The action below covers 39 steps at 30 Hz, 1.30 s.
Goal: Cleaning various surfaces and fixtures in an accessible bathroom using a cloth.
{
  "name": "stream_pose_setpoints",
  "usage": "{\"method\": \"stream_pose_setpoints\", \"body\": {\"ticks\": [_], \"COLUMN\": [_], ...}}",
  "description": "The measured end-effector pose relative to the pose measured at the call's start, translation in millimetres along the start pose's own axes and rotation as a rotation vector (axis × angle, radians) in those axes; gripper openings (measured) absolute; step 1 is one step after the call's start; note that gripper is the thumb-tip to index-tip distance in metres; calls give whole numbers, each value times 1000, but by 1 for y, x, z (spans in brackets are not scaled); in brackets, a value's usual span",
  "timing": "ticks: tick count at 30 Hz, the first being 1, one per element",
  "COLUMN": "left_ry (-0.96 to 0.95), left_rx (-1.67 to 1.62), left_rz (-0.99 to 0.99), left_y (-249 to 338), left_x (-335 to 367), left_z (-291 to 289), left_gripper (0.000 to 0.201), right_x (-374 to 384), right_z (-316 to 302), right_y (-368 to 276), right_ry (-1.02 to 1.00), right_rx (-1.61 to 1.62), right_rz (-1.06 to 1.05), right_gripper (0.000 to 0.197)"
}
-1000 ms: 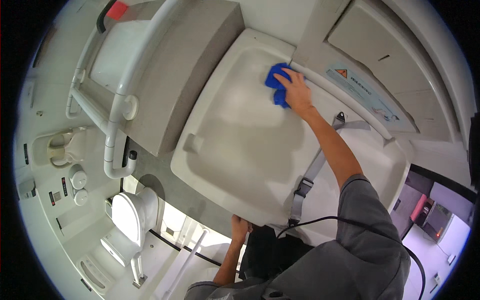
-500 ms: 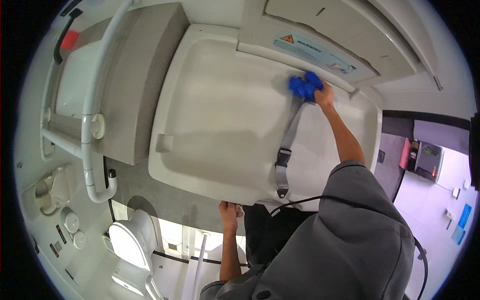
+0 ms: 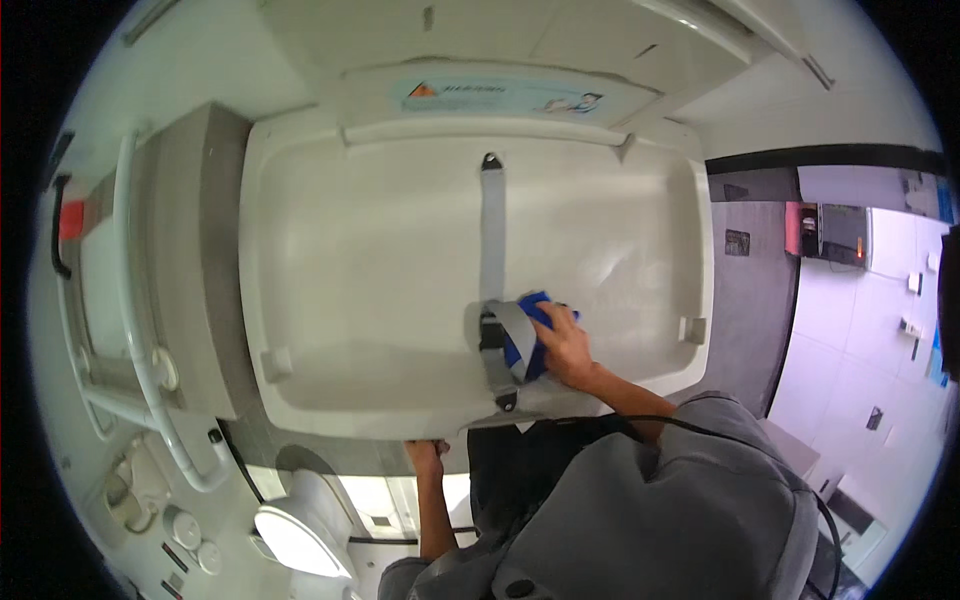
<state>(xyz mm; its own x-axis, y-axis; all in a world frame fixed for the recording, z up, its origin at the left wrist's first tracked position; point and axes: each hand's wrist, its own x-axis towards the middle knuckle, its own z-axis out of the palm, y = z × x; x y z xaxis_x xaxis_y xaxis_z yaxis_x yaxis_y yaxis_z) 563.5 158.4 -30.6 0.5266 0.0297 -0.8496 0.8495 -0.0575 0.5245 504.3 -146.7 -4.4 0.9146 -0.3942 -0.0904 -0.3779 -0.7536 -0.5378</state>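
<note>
Blue fabric cloth [image 3: 537,362], likely light, soft, best bunched, is gripped by the right hand's fingers [image 3: 560,321], the left hand [image 3: 426,457] unclear.

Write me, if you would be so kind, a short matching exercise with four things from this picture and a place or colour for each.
Column one
1. Cloth
2. Strap
3. Left hand
4. Toilet

Column two
A. At the near edge of the tray
B. White, toward the lower left of the picture
C. Blue, in the right hand
D. Grey, running from the tray's far side toward its near side

Right pairs: 1-C; 2-D; 3-A; 4-B
</note>
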Motion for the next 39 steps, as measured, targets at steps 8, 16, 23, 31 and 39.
{"method": "stream_pose_setpoints", "body": {"ticks": [8,16,23,31,39], "left_ry": [-70,-24,79,65,-38], "left_rx": [210,52,-81,-79,-97], "left_rz": [-26,33,-36,-11,-9], "left_y": [-6,1,6,-1,-3], "left_x": [18,4,2,16,12], "left_z": [-22,-12,8,6,-6], "left_gripper": [11,17,16,14,14], "right_x": [141,148,110,3,-18], "right_z": [-31,-176,-129,-91,-14], "right_y": [88,220,250,160,34], "right_ry": [245,672,564,287,-40], "right_rx": [-131,-378,-520,-283,118], "right_rz": [262,305,149,320,-92], "right_gripper": [56,54,53,58,44]}}
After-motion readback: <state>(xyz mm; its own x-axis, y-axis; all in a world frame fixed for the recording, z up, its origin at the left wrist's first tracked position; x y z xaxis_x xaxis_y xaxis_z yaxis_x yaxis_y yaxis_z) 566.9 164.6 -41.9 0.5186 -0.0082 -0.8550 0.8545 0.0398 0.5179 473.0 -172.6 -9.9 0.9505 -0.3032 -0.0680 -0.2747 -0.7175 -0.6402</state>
